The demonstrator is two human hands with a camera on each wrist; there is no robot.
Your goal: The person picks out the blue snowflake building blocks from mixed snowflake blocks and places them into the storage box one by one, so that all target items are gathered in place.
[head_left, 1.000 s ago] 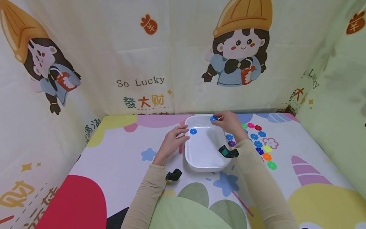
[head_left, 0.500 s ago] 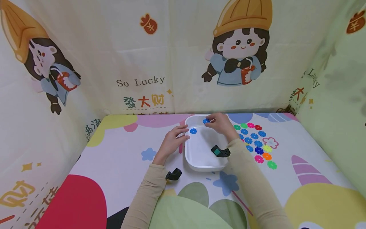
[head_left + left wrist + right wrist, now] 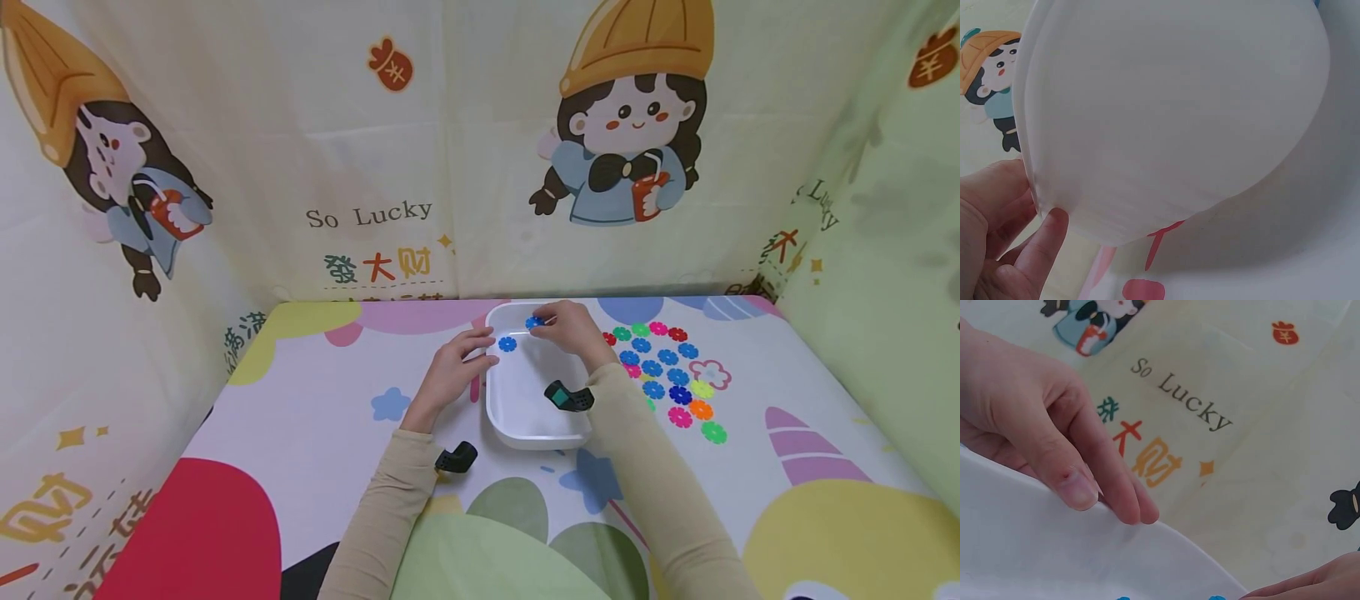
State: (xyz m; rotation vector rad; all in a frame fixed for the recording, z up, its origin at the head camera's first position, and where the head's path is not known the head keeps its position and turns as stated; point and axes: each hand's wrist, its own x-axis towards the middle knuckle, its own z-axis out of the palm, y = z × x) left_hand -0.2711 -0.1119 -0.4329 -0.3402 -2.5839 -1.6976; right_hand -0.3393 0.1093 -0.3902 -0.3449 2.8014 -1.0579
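The right hand pinches a blue flower disc in its fingers and has carried it leftward over the last second, from the far right rim of the white tray to well inside the far end, just beside a second blue disc lying on the tray floor. The left hand stays against the tray's left wall, fingers fairly straight and pressing it steady. A cluster of coloured discs waits on the desk right of the tray. The disc looks nearly ready to drop.
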